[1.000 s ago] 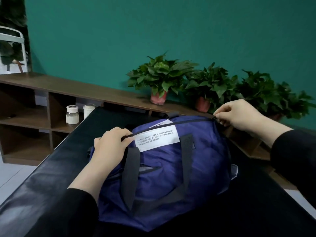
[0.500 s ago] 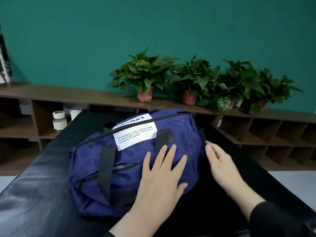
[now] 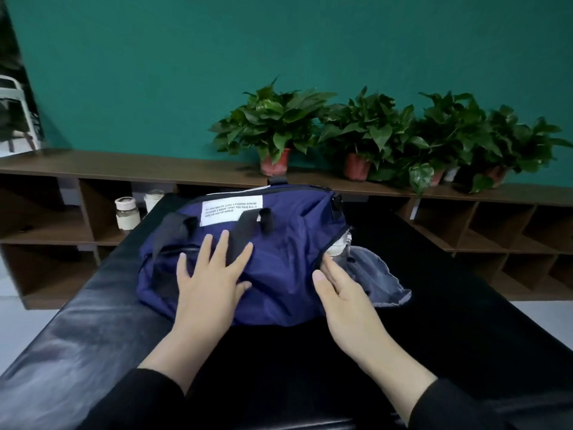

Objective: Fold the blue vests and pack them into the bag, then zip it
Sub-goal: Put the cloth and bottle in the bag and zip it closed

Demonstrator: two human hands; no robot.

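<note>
Zipped navy bag (image 3: 288, 243) on black surface (image 3: 93, 321).
Left hand (image 3: 210, 277) flat on top, right hand (image 3: 341, 287) against its end (both open-fingered).

Head camera, close, looking forward-down over table (image 3: 93, 330).

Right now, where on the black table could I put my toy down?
Bare table lies left of the bag, and more far right, past the grey cloth. The middle is crowded: the left hand presses the bag, and the right hand is beside it.
</note>
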